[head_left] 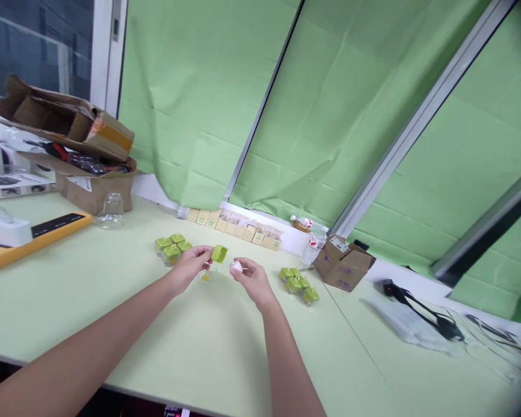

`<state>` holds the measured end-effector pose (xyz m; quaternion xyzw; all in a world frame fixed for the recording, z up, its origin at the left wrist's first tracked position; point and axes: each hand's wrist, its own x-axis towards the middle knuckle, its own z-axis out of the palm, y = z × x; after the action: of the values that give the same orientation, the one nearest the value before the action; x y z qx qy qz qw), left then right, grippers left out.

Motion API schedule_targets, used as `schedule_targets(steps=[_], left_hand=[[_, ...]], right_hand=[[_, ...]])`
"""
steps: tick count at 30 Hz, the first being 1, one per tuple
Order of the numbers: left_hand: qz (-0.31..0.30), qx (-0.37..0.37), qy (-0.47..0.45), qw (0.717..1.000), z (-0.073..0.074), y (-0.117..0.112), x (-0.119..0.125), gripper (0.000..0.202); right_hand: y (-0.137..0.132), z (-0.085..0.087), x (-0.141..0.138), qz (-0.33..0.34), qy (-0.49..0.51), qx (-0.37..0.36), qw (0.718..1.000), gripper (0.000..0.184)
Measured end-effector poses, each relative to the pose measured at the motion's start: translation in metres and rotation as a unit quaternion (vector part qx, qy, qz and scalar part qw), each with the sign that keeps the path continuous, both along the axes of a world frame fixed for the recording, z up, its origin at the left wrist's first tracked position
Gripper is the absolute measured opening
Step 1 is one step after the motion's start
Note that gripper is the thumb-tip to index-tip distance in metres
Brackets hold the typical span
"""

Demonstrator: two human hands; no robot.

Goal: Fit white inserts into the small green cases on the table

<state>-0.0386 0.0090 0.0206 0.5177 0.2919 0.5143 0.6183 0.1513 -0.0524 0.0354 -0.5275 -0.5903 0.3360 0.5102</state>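
Observation:
Near the middle of the table, my left hand (pixel 191 267) pinches a small green lid (pixel 219 253), tipped so its hollow side shows. Just under it is a small clear container (pixel 207 275) with something yellow inside; whether my fingers also touch it I cannot tell. My right hand (pixel 252 279), a little to the right, grips a small white rounded piece (pixel 235 266) between thumb and fingers. Several green-lidded clear containers (pixel 171 250) stand beyond my left hand. More green-lidded containers (pixel 296 282) are grouped to the right of my right hand.
Small cardboard boxes (pixel 238 226) line the table's back edge. Clear bottles (pixel 315 243) stand beside an open carton (pixel 344 263). At left are a yellow power strip (pixel 65 225), a clear jar (pixel 112 211) and stacked cartons (pixel 91 191). Black cables (pixel 425 313) lie at right.

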Motion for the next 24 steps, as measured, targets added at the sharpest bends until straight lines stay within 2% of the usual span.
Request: schedule_targets(steps=[3,6,11,17,24], left_hand=[[0.013,0.012,0.017,1.0,-0.001,0.0,0.0,0.038],[0.03,0.012,0.034,0.999,-0.002,0.001,0.0,0.04],[0.034,0.022,0.059,0.997,-0.005,0.003,0.001,0.041],[0.03,0.049,0.063,0.996,-0.005,0.001,0.002,0.04],[0.043,0.088,0.069,0.993,0.0,-0.005,0.003,0.04]], right_hand=[[-0.004,0.007,-0.007,0.021,0.067,-0.022,0.997,0.049],[-0.006,0.008,-0.011,0.006,0.1,-0.016,0.995,0.05],[-0.004,0.009,-0.013,-0.014,0.162,0.015,0.987,0.041],[-0.005,0.011,-0.019,-0.02,0.145,0.028,0.989,0.048],[-0.002,0.003,-0.031,-0.006,0.133,0.077,0.988,0.04]])
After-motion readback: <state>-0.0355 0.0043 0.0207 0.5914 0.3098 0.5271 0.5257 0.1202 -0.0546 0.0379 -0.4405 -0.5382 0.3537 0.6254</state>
